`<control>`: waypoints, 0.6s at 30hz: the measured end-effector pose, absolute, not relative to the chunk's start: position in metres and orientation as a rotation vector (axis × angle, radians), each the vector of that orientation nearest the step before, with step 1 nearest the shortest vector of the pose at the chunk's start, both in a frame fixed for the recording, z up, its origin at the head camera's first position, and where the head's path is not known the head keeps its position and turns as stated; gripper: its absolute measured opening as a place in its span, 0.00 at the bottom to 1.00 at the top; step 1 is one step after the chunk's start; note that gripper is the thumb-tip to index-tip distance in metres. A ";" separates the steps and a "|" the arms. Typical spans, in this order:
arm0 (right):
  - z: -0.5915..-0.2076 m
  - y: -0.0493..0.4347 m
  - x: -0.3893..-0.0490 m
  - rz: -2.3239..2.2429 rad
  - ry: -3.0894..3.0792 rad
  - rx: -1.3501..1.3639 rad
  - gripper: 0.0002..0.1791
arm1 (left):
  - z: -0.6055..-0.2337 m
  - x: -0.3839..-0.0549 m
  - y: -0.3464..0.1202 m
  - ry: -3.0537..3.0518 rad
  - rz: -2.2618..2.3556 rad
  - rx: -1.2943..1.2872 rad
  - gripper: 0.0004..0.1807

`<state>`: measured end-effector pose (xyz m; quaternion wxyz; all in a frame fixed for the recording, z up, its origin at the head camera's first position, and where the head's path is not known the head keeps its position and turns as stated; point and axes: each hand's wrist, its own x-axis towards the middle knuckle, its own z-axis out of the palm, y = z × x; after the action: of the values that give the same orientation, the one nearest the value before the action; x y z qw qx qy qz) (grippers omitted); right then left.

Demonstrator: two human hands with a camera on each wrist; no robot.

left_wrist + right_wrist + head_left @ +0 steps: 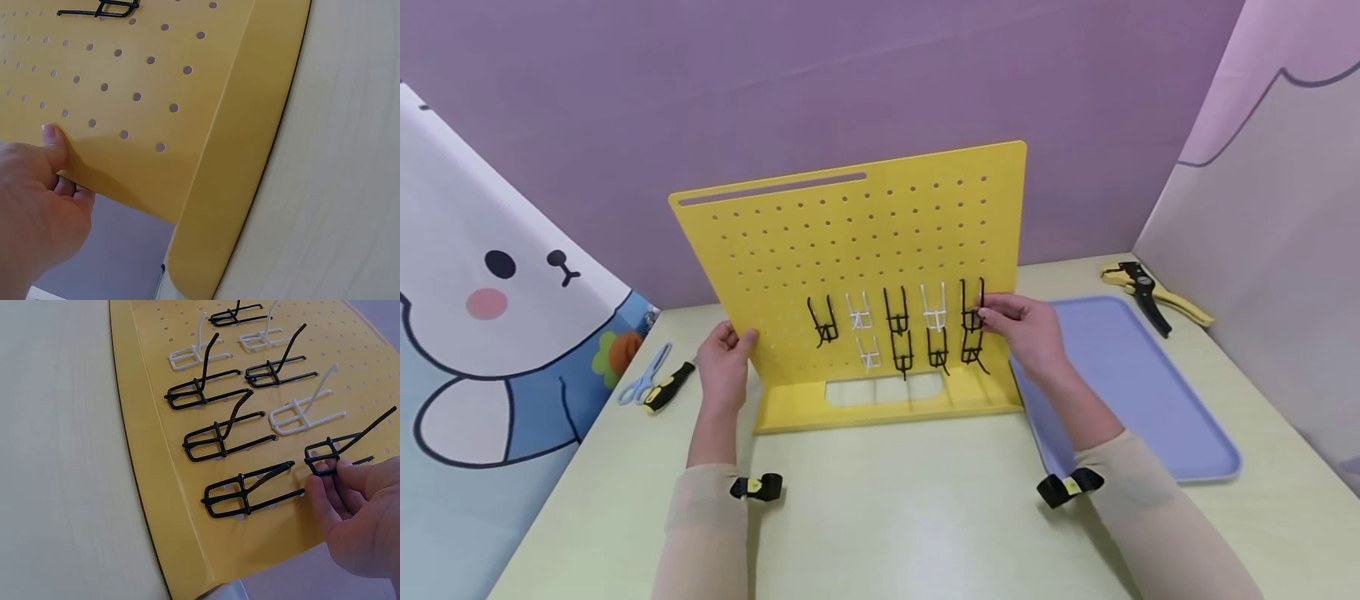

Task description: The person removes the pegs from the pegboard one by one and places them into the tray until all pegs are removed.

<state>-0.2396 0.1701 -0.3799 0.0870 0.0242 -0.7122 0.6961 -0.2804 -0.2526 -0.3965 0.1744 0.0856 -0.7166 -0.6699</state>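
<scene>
pinching black hook [322,459], right grip [367,515]

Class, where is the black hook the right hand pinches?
In the head view, the black hook is rightmost in the upper row of hooks on the yellow pegboard, right of a white hook and directly above another black hook.

Pegboard [880,265] smooth, satin; black hooks [244,494] glossy, metal-looking; tray [1138,392] matt, plastic-looking; tabletop [337,162] smooth, wood-grained.

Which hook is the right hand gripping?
The black hook at the right end of the upper row in the head view; it alone is pinched by the right hand.
</scene>
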 end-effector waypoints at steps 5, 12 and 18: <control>-0.379 0.169 -0.239 2.095 -2.091 0.055 0.17 | -0.397 -0.279 -0.255 -1.955 -1.989 0.280 0.12; -0.379 0.172 -0.239 2.124 -2.088 0.080 0.17 | -0.404 -0.281 -0.259 -1.726 -2.131 0.300 0.10; -0.377 0.182 -0.241 2.124 -2.124 0.155 0.16 | -0.409 -0.282 -0.258 -1.661 -2.190 0.223 0.12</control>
<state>-0.2411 0.1820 -0.3769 0.0668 0.0515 -0.7047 0.7045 -0.2817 -0.2582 -0.4085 0.1910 0.0794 -0.5913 -0.7795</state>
